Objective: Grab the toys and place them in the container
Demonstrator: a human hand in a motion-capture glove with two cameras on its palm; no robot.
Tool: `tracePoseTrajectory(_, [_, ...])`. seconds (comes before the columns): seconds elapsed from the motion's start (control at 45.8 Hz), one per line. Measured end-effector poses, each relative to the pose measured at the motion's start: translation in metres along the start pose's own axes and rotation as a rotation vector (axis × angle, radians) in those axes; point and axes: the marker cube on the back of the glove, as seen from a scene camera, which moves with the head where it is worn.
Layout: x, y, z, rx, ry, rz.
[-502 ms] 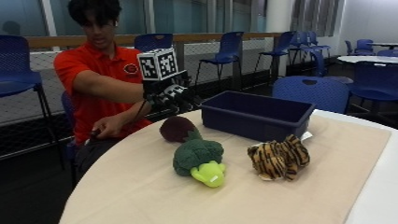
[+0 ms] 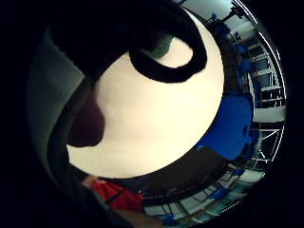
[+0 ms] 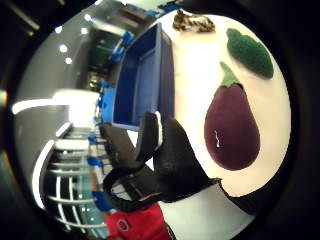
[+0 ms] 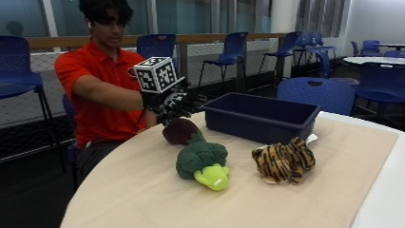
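Gloved right hand above eggplant toy, fingers spread, nothing gripped. Eggplant lies on table beside blue container. Broccoli toy just in front of eggplant; tiger toy near container front wall.

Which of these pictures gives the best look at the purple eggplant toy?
The thumb side palm view: the eggplant toy lies whole on the table, green stem included. In the outside view the gloved right hand and the broccoli toy hide part of it. The little finger side palm view shows only a dark purple edge.
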Motion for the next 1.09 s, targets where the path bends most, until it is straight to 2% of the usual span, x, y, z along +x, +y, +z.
tracePoseTrajectory(0.109, [-0.002,-0.001,0.012,-0.064,0.027,-0.004])
tracePoseTrajectory(0.371, [0.000,-0.009,0.077,-0.351,0.159,0.027])
tracePoseTrajectory(0.437, [-0.001,-0.010,0.081,-0.374,0.173,0.014])
tracePoseTrajectory(0.589, [-0.012,-0.003,0.085,-0.324,0.291,-0.023])
tracePoseTrajectory(0.851, [-0.019,-0.009,0.083,-0.161,0.322,-0.030])
tracePoseTrajectory(1.092, [-0.009,-0.044,0.039,-0.132,0.251,0.052])
